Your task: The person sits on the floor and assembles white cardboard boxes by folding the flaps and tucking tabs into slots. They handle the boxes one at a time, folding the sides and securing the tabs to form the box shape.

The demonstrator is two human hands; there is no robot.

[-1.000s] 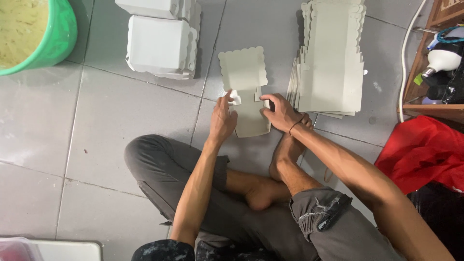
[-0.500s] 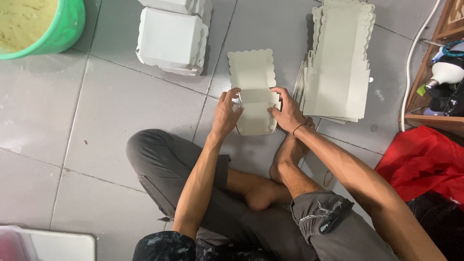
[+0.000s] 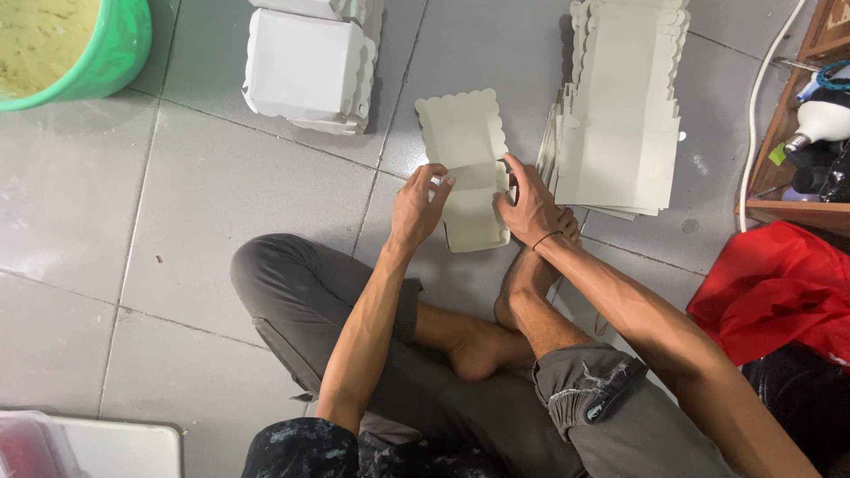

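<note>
Head view, left to right. Green tub (image 3: 84, 53) far left on tile floor (image 3: 177, 221), well apart. Folded white boxes (image 3: 305, 66) stacked ahead-left. Left hand (image 3: 416, 208) pinches left edge of flat scalloped carton blank (image 3: 465, 150), fingers closed on side flap. Blank lies on floor just beyond crossed legs. Right hand (image 3: 531, 204) clamps right edge, thumb on top. Judgement: crease both flaps evenly, keep panel flat, press along score. Stack of unfolded blanks (image 3: 620, 106) just right; red cloth (image 3: 779, 292) far right.

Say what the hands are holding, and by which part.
Both hold one flat pale cardboard box blank at its middle fold: left hand on its left edge, right hand on its right edge.
</note>
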